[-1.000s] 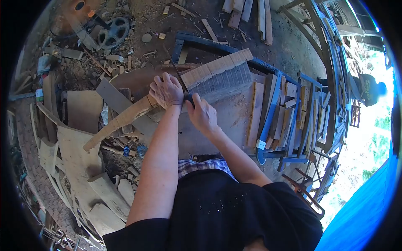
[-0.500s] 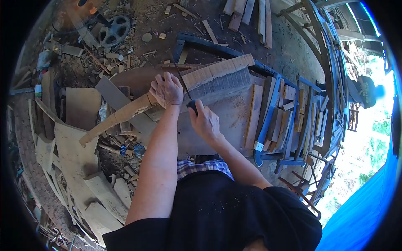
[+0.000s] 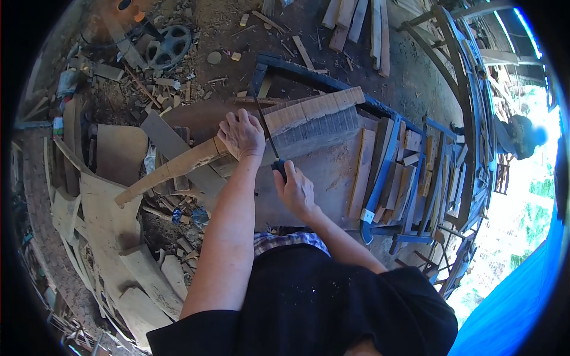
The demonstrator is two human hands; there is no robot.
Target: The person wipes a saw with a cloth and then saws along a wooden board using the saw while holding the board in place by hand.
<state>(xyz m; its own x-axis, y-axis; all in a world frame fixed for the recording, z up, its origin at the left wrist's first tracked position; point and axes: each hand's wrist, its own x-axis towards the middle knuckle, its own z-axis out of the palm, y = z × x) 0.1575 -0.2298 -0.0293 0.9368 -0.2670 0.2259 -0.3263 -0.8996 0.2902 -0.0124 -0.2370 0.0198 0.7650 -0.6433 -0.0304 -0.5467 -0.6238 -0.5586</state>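
Dark-handled saw (image 3: 279, 165) in closed fingers of right hand (image 3: 297, 193), blade (image 3: 268, 130) just beside left hand (image 3: 242, 137), left grip unclear.

Right hand (image 3: 297, 188) drawing back toward the wearer's body, handle (image 3: 279, 168) of the saw (image 3: 269, 133) coming along in its grip. Handle now sitting farther from the left wrist; gap between the two hands widening. More of the blade showing on the body side of the cut wood (image 3: 314, 109). Whole scene sitting lower in the view, more floor (image 3: 219, 24) appearing along the top edge.
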